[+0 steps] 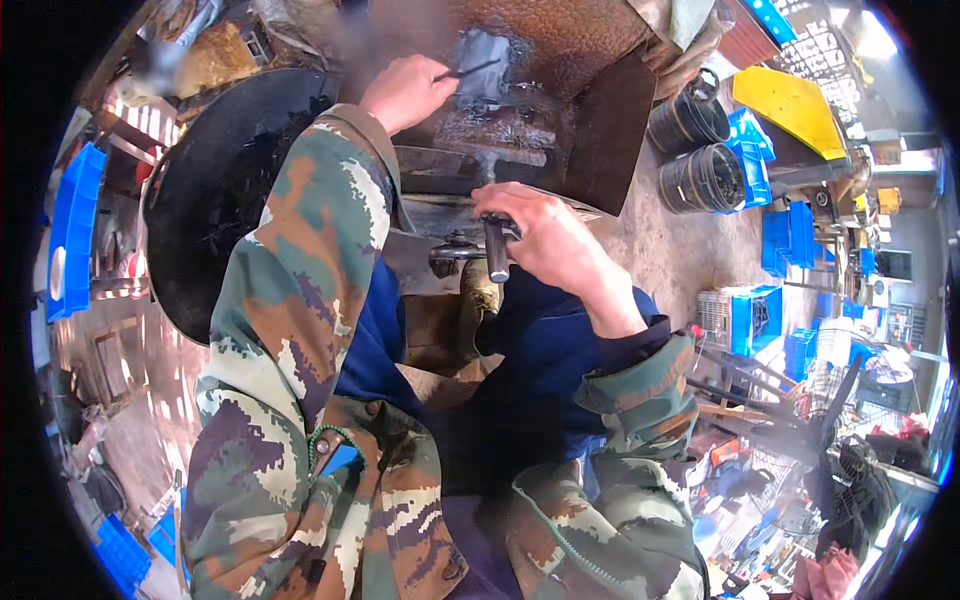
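Two camouflage sleeves (285,280) reach forward from us; our right hand (545,238), angled inward, is wrapped around one dark handle (497,252). Farther out, our left hand (408,93) pinches one thin dark rod (468,71) over the brown metal housing (615,130). Two black buckets (703,180) stand to the right.

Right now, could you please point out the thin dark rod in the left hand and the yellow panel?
Thin dark rod (470,71), head view: middle of its length.
Yellow panel (789,107), head view: its broad face.
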Action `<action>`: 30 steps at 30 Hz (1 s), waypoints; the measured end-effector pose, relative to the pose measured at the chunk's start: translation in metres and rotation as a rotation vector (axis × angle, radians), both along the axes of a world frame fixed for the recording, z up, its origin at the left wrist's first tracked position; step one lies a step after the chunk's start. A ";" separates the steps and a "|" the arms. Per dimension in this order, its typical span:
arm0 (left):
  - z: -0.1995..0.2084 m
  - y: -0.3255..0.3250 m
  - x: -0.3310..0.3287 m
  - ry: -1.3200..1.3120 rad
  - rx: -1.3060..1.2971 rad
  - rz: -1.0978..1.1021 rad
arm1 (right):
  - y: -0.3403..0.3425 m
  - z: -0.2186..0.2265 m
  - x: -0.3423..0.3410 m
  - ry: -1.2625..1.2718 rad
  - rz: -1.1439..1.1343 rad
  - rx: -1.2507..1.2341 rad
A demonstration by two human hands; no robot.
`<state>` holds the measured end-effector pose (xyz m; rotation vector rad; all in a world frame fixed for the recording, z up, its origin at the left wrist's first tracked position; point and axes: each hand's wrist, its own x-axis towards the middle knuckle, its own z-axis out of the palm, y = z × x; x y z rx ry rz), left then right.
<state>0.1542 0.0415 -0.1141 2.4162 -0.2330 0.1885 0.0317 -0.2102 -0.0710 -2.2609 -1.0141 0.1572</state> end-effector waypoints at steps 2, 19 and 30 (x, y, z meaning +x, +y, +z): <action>-0.001 0.006 -0.003 0.107 0.057 -0.058 | -0.001 0.011 0.004 0.117 -0.051 0.031; 0.048 -0.028 -0.021 0.337 -0.613 -0.160 | 0.014 0.028 0.079 0.711 -0.629 0.988; 0.070 -0.041 -0.040 0.500 -0.878 -0.282 | 0.025 0.033 0.075 0.656 -0.546 1.007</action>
